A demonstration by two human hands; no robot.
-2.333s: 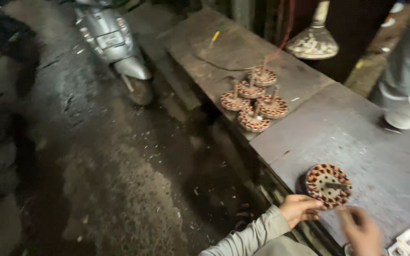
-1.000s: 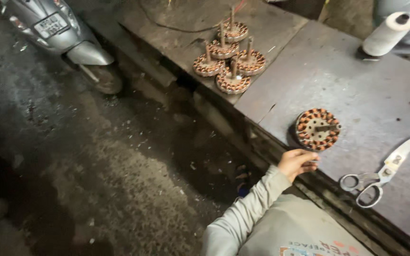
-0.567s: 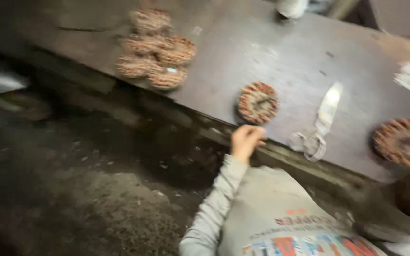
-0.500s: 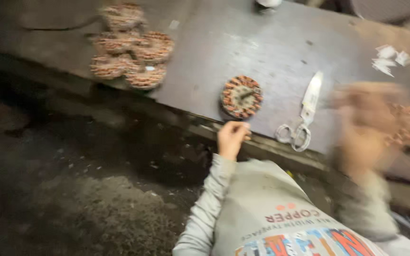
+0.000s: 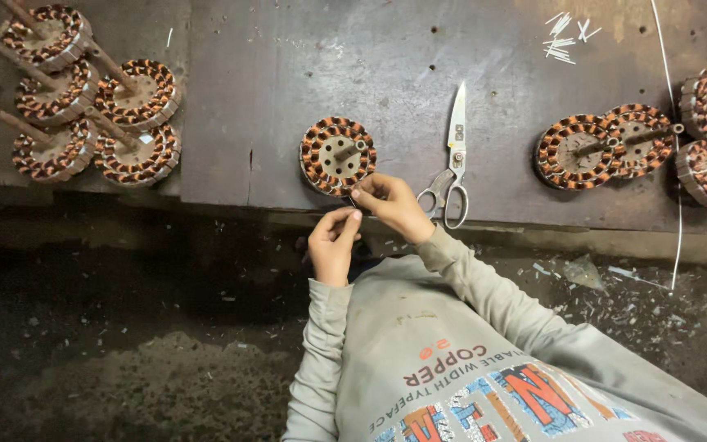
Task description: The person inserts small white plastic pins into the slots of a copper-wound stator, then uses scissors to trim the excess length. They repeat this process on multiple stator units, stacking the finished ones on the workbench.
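**Hands pinched together at bench edge below wound stator**

Hands are seen from above at the near edge of a dark metal workbench. Left hand is held just off the bench edge, thumb and forefinger closed in a pinch, tips pointed up toward the right hand. Right hand is placed over the bench edge, fingers curled and pinched shut next to the left fingertips. Something thin seems to be gripped between the two pinches, possibly a wire end, but it is too small to be told for sure. Both forearms are covered by grey sleeves.

A round stator, wound with copper coils around a pale hub, is laid flat on the bench just beyond the fingertips; its near rim is touched or nearly touched by the right hand, which of the two cannot be told. Scissors are laid just right of the stator, blades pointed away, handles near the right wrist.

A cluster of wound stators on shafts is stacked at far left, well apart from the hands. More wound stators are grouped at the right. Small white scraps are scattered at the top right. Littered ground is seen below the bench.
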